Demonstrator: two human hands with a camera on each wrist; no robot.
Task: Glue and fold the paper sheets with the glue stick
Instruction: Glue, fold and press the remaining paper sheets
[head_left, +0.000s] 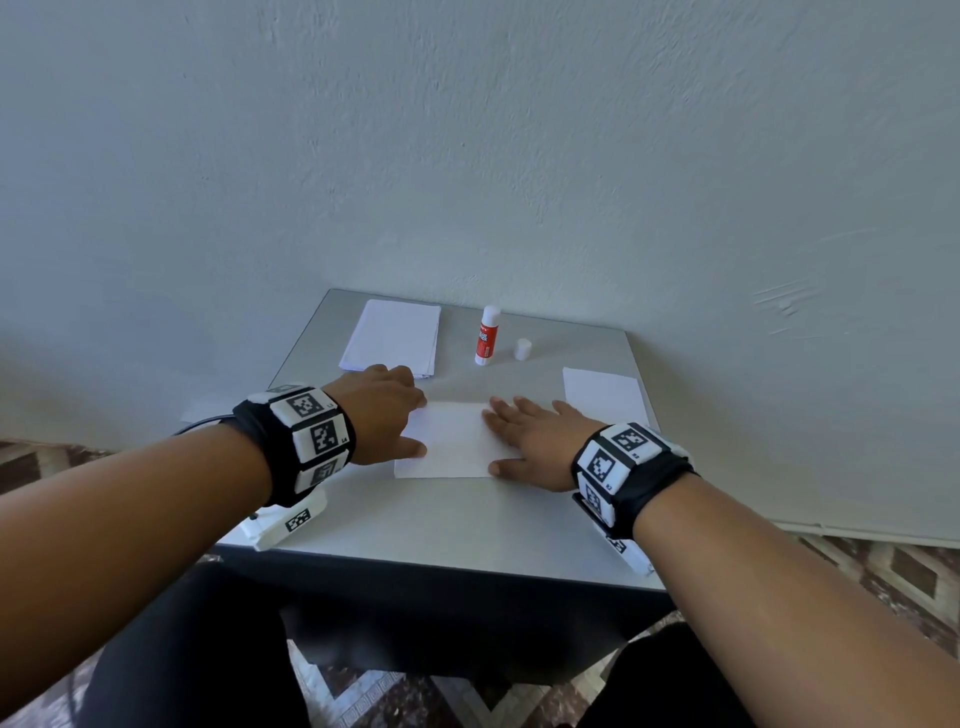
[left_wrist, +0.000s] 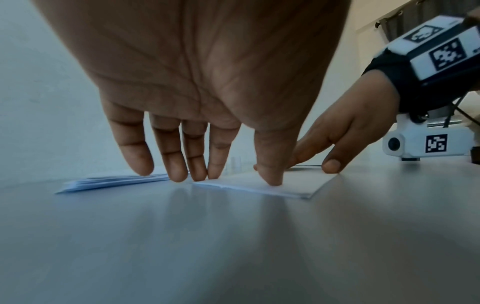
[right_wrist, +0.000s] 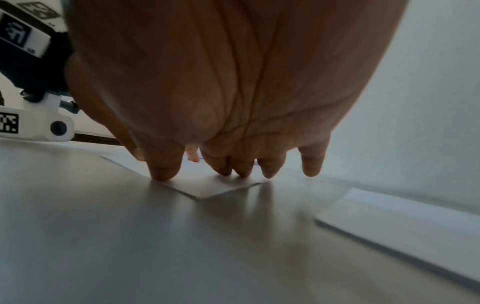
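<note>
A folded white paper sheet (head_left: 449, 441) lies flat in the middle of the grey table (head_left: 441, 525). My left hand (head_left: 387, 410) presses its left edge with straight fingers, thumb tip on the paper (left_wrist: 270, 188). My right hand (head_left: 530, 436) lies flat on the right edge, fingertips (right_wrist: 269, 172) down on the sheet (right_wrist: 205, 186). The glue stick (head_left: 487, 335) stands upright at the back of the table, uncapped, with its white cap (head_left: 522, 349) standing just to its right. Neither hand holds anything.
A stack of white sheets (head_left: 392, 336) lies at the back left, just beyond my left hand. Another white sheet (head_left: 602, 392) lies at the right edge of the table. The wall rises right behind the table. My knees are below the front edge.
</note>
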